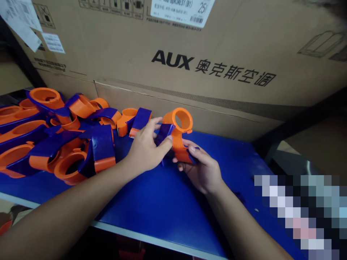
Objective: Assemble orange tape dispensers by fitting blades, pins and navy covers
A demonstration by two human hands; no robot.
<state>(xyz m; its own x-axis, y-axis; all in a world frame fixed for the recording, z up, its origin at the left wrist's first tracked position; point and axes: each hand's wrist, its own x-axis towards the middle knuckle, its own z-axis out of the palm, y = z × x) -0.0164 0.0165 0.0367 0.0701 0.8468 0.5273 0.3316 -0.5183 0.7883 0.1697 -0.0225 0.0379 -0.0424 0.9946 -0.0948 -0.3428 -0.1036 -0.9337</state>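
An orange and blue packing-tape dispenser (177, 142) is held up over the blue shelf, its round orange hub on top. My right hand (203, 166) grips its lower end, with the thumb across it and the fingers curled beneath. On the other side my left hand (149, 144) pinches a dark blue piece (165, 133) against the orange body, thumb in front and fingers behind. Whether that blue piece is fixed to the body I cannot tell. Just left of my left hand lie another dispenser with a blue flap (141, 118) and an orange one (126, 122).
Several more orange and blue tape dispensers (72, 168) lie heaped on the left of the blue shelf (151, 206). A large AUX cardboard box (130, 68) stands upright along the back. The shelf's pale front edge (146, 238) runs below my arms. A pixelated patch hides the lower right.
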